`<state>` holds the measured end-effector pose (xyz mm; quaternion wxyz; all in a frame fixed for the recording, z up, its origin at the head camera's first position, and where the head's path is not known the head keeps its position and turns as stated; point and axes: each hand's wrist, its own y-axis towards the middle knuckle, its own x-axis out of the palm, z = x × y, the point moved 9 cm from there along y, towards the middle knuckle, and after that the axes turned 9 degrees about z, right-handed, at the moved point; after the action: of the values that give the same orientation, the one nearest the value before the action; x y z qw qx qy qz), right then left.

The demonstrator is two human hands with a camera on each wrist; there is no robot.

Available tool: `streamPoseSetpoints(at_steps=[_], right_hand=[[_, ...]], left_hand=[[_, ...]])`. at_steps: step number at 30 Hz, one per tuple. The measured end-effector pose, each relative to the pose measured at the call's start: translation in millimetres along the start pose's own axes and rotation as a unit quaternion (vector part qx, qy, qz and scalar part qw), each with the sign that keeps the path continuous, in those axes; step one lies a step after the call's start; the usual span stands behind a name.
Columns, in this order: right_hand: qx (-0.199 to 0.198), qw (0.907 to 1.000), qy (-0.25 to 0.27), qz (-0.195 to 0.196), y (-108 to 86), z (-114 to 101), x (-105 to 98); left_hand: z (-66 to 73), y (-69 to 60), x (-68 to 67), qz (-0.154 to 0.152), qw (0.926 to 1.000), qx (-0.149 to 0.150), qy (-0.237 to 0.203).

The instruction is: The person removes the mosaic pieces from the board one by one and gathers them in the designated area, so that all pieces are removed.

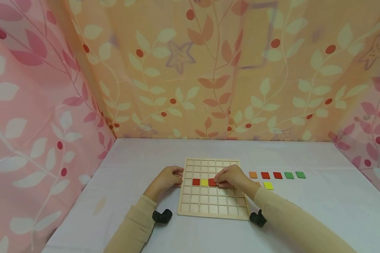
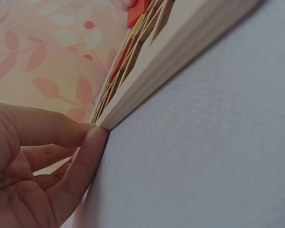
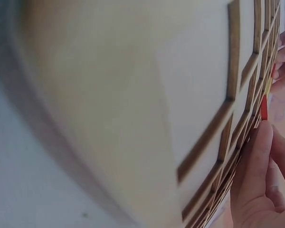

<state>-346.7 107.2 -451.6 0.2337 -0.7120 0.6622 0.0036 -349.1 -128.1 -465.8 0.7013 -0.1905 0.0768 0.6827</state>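
A square wooden grid board [image 1: 213, 209] lies on the white table. In one of its middle rows, a red tile [image 1: 196, 182], a yellow tile [image 1: 204, 182] and a second red tile [image 1: 211, 182] sit side by side. My right hand [image 1: 233, 176] pinches that second red tile by its right side, over its cell; whether it is fully seated cannot be told. At the board's left edge is my left hand [image 1: 168, 178]. The left wrist view shows that hand's thumb and a finger [image 2: 57, 126] pinching the board's rim [image 2: 147, 85].
Right of the board lie loose tiles: an orange tile [image 1: 253, 174], red tiles [image 1: 265, 175], green tiles [image 1: 289, 175] and a yellow tile [image 1: 268, 185]. Another orange tile is partly hidden by the right arm. Black wrist devices [image 1: 162, 216] hang near the board. Patterned cloth [image 1: 183, 80] stands behind the table.
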Motion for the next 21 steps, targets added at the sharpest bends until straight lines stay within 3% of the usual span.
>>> streamPoseSetpoints(at_steps=[21], right_hand=[[0.001, 0.9998, 0.022, 0.001, -9.9, 0.4, -8.8]], left_hand=[[0.0, 0.1, 0.9, 0.003, 1.0, 0.001, -0.003]])
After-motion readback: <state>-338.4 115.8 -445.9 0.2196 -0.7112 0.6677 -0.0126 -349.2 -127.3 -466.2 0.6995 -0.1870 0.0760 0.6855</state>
